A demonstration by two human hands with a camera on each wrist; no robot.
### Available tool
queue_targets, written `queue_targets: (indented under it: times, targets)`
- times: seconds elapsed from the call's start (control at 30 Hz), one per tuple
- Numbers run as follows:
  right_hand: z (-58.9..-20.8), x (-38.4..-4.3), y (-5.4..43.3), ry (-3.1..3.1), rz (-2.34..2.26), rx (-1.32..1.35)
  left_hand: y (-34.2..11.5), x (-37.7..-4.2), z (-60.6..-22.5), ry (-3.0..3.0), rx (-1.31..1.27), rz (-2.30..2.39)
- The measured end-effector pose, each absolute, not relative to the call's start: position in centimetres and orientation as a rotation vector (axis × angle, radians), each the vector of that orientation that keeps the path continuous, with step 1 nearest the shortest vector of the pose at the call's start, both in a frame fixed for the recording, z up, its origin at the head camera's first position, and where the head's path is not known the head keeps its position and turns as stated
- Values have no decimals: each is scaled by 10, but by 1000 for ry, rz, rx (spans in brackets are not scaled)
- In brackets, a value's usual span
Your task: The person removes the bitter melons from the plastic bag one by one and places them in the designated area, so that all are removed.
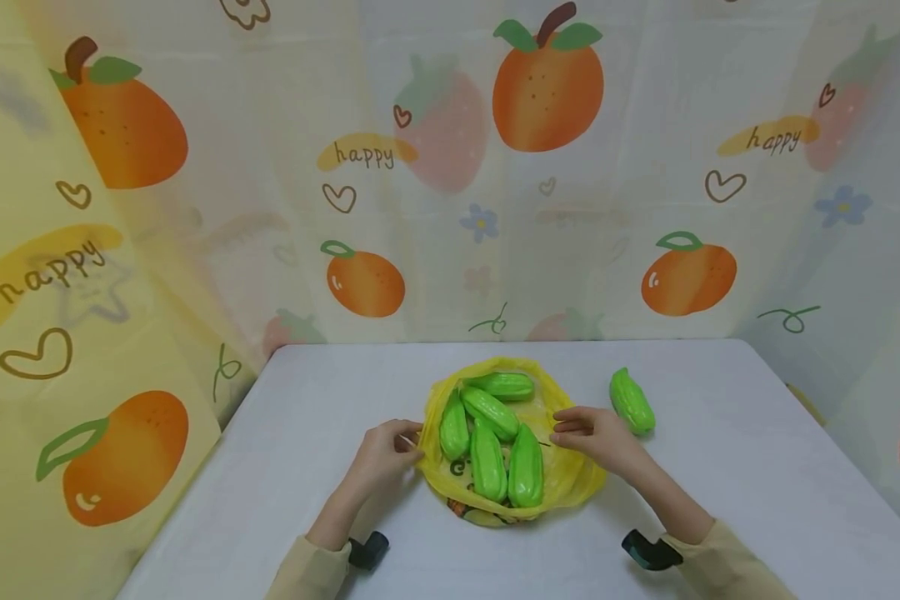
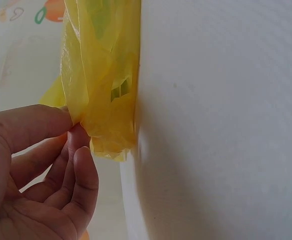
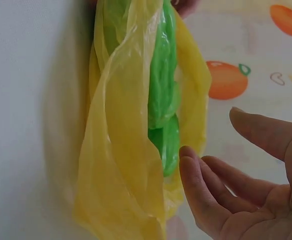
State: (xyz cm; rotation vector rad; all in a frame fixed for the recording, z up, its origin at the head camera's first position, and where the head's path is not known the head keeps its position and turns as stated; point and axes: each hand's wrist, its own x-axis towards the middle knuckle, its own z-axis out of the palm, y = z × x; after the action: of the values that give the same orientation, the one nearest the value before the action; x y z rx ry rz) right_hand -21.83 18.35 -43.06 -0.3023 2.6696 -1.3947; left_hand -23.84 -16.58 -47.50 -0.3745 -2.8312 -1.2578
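Observation:
A yellow plastic bag [image 1: 581, 485] lies spread open on the table, its rim folded out. Inside are several glossy green vegetables shaped like zucchini [image 1: 526, 467]. At the bag's left side, my left hand [image 1: 386, 454] pinches the rim between thumb and finger, which the left wrist view shows closely on the thin bag [image 2: 110, 115]. My right hand [image 1: 603, 437] is at the opposite rim, fingers extended and thumb apart, with nothing held. In the right wrist view its fingertips [image 3: 188, 155] are beside the bag and the green vegetables [image 3: 161, 75].
One more green vegetable [image 1: 632, 402] lies on the white table [image 1: 330, 375], just beyond my right hand. A fruit-printed cloth [image 1: 435, 233] hangs behind the table and along both sides. Part of a printed patch [image 1: 487, 517] shows under the bag's near edge.

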Motion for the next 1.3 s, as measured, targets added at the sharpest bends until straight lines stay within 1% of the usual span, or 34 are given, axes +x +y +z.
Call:
queue_targets:
  times: [0.57,0.73,1.3]
  targets:
    - [-442,-217,170,2615,-1327,-327,-166,-238,-475,-2830,-377,-1248]
    - [-446,-218,167,2590,-1346,-274,-166,-238,-475,-2830,-387,-1240]
    - [-460,-221,159,2543,-1371,-234,-165,-238,-474,-2835,-378,-1248]
